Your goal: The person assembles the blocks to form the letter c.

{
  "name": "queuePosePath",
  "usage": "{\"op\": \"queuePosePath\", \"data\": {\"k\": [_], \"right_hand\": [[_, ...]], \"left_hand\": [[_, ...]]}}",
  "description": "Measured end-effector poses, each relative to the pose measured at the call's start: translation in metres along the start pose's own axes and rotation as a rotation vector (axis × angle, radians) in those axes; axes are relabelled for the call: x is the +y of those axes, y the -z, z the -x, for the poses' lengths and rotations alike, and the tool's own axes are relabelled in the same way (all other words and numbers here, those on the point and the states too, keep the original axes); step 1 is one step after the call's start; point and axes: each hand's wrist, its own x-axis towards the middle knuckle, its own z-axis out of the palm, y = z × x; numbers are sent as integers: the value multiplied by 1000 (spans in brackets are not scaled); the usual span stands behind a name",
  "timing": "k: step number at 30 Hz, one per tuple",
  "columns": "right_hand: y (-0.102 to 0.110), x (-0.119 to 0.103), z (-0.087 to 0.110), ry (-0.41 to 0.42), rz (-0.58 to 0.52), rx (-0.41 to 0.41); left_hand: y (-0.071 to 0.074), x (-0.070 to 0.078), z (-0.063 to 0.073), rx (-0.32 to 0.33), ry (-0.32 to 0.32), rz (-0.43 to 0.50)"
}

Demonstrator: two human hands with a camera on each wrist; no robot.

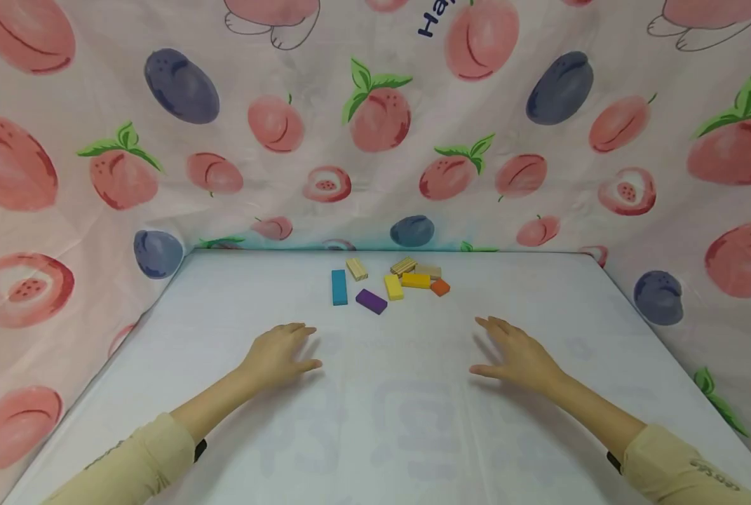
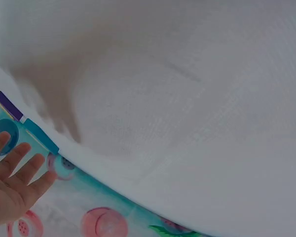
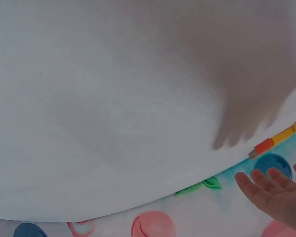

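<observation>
My left hand (image 1: pixel 277 356) hovers over the white table with fingers spread loosely, holding nothing. On the other side my right hand (image 1: pixel 519 354) is held the same way, also without anything in it. Beyond both hands lies a loose group of small blocks: a blue block (image 1: pixel 339 287), a purple block (image 1: pixel 371 301), a yellow block (image 1: pixel 393 287), a second yellow block (image 1: pixel 416 280), an orange block (image 1: pixel 440 287) and several wood-coloured ones, such as the plain block (image 1: pixel 357 268). The left wrist view shows the left fingers (image 2: pixel 27 170) extended; in the right wrist view the right fingers (image 3: pixel 266 185) are too.
The white tabletop (image 1: pixel 400 421) stretches around the blocks and both hands. A fruit-printed cloth (image 1: pixel 375 203) rises behind the table's far edge and along both sides. Shadows of the hands fall on the tabletop.
</observation>
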Motion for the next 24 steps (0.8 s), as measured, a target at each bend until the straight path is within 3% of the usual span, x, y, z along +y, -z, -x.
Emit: {"op": "queuePosePath", "data": {"k": [4, 9, 15, 24], "right_hand": [[-1, -4, 0, -17, -41, 6], [-2, -10, -2, -17, -85, 48], [0, -22, -5, -19, -166, 88], [-6, -46, -20, -5, -168, 95]], "left_hand": [[1, 0, 2, 48, 18, 26], [5, 1, 0, 61, 38, 54], [12, 5, -7, 63, 47, 91], [12, 4, -24, 81, 91, 147]]}}
